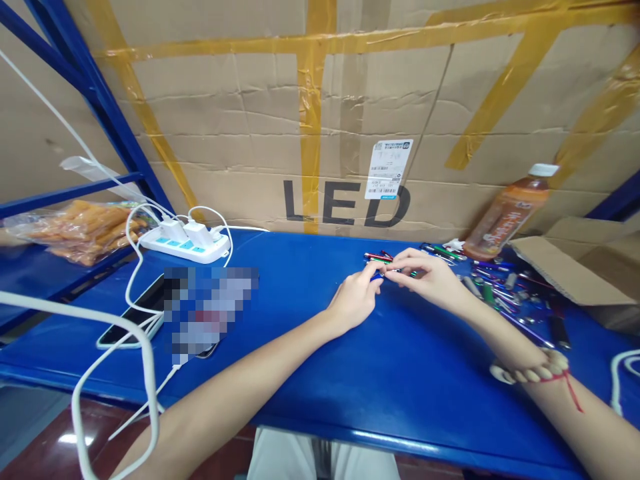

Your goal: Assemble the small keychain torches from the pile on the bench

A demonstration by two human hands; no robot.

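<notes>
My left hand (356, 297) and my right hand (429, 279) meet fingertip to fingertip over the blue table (300, 373). Both pinch a small thin pen-like item (387, 271) between them, its colour hard to make out. Just beyond the fingers lie a few small coloured pens (379, 257), red and green. A pile of several similar small coloured pieces (500, 287) spreads to the right of my right hand. A bead bracelet with a red string (533, 370) is on my right wrist.
An orange drink bottle (505, 217) leans against the big "LED" cardboard box (350, 120) behind. An open cardboard carton (580, 273) sits far right. At left are a white power strip (186, 243) with cables, a phone (133, 317), and bagged snacks (83, 230) on a side shelf.
</notes>
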